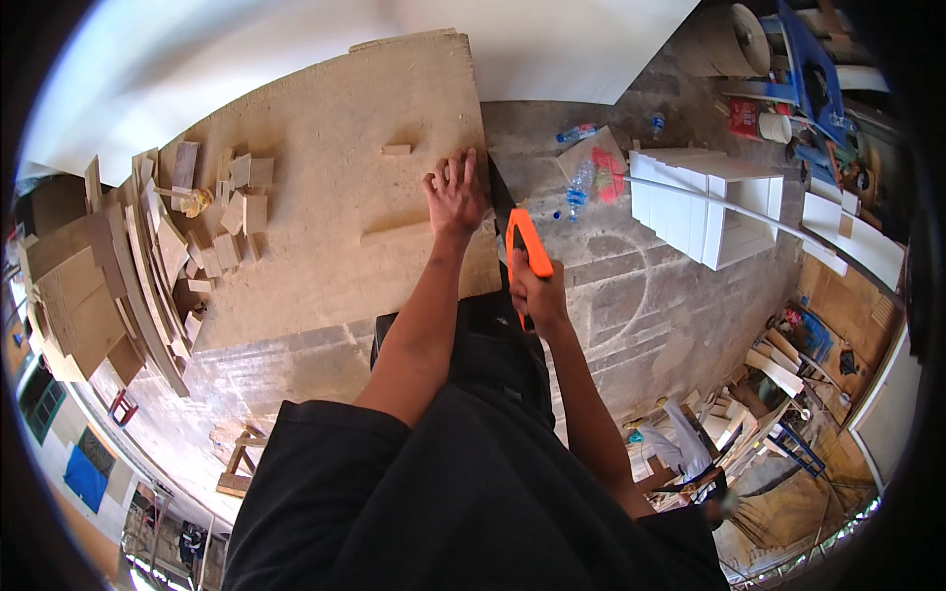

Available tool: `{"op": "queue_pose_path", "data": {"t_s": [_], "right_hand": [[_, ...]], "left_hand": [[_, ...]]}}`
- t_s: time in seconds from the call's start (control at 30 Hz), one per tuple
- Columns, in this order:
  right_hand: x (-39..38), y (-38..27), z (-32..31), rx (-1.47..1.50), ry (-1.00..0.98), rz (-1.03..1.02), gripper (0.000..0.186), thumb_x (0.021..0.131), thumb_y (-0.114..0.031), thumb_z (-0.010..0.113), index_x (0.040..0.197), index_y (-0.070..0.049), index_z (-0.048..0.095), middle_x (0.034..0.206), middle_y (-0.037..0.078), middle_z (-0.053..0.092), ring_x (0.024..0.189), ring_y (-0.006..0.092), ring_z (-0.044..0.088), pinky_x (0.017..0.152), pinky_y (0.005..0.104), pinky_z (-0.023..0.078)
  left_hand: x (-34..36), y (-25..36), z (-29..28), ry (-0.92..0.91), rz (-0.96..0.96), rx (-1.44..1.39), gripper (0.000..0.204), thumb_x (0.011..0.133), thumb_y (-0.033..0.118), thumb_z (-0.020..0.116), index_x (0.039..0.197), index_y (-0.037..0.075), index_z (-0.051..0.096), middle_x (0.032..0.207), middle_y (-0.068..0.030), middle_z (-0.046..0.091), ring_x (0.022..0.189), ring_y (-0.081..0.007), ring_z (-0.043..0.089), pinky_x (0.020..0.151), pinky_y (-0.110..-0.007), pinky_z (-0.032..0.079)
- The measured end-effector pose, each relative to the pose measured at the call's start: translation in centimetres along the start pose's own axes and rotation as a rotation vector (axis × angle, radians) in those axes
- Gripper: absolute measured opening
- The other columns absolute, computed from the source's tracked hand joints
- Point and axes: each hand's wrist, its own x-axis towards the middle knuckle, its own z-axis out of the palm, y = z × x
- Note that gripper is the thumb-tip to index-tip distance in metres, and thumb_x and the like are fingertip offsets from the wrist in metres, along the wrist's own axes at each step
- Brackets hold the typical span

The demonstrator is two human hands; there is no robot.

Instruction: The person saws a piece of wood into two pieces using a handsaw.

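My right hand (539,293) is closed around the orange handle of a hand saw (532,244). Its dark blade points away from me, along the right edge of a large wooden board (325,167). Flat on that board near the same edge rests my left hand (457,195), its fingers spread and slightly bent. Close to my left wrist lies a thin wood strip (394,234), its right end hidden by the wrist. A small wood block (396,150) sits farther up the board. Whether the blade touches any wood cannot be made out.
Several wood offcuts (236,212) and a small jar (197,202) cover the board's left side, beside stacked planks (148,266). On the floor to the right are plastic bottles (579,187) and a white cabinet (705,207). A person (680,443) is at the lower right among wood scraps.
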Motion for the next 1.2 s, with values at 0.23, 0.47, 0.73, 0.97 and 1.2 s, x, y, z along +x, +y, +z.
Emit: {"op": "queue_pose_path", "data": {"t_s": [0.23,0.47,0.73,0.97,1.2], "right_hand": [[-3.0,0.4,-0.8,-0.040,0.002,0.001,0.033,0.101,-0.030,0.062,0.077,-0.012,0.050,0.056,-0.007,0.037,0.044,0.0030,0.034,0.039,0.0220,0.026],[-1.6,0.7,-1.1,0.040,-0.009,-0.019,0.037,0.099,-0.033,0.066,0.074,-0.010,0.052,0.058,-0.006,0.043,0.047,0.0022,0.039,0.041,0.0217,0.030],[-4.8,0.6,-1.1,0.069,-0.029,-0.004,0.032,0.101,-0.028,0.063,0.077,-0.012,0.050,0.058,-0.007,0.038,0.047,0.0019,0.035,0.041,0.0206,0.026],[-4.4,1.4,-1.3,-0.123,0.009,-0.057,0.034,0.099,-0.030,0.066,0.075,-0.007,0.057,0.058,-0.005,0.048,0.047,0.0037,0.043,0.043,0.0226,0.034],[-3.9,1.7,-2.0,0.041,-0.023,-0.033,0.038,0.099,-0.035,0.067,0.074,-0.008,0.056,0.058,-0.005,0.049,0.048,0.0026,0.043,0.042,0.0223,0.033]], "left_hand": [[0.0,-0.7,0.2,0.047,0.001,0.026,0.059,0.088,0.027,0.059,0.145,0.017,0.046,0.141,-0.0034,0.049,0.130,-0.0261,0.044,0.104,-0.048,0.034],[0.0,0.2,0.3,0.038,0.010,-0.001,0.060,0.088,0.027,0.059,0.146,0.018,0.045,0.142,-0.0045,0.047,0.131,-0.0271,0.044,0.105,-0.049,0.033],[-0.1,-0.4,0.3,0.030,0.012,0.054,0.060,0.090,0.028,0.057,0.148,0.018,0.044,0.144,-0.0043,0.046,0.132,-0.0282,0.042,0.105,-0.049,0.032],[-0.2,-0.6,0.4,-0.002,-0.018,0.031,0.056,0.093,0.025,0.055,0.147,0.020,0.043,0.145,-0.0042,0.046,0.132,-0.0290,0.041,0.106,-0.049,0.031],[0.0,-0.1,0.3,0.052,0.032,0.008,0.056,0.093,0.024,0.054,0.147,0.021,0.044,0.145,-0.0053,0.046,0.133,-0.0300,0.041,0.107,-0.049,0.030]]}}
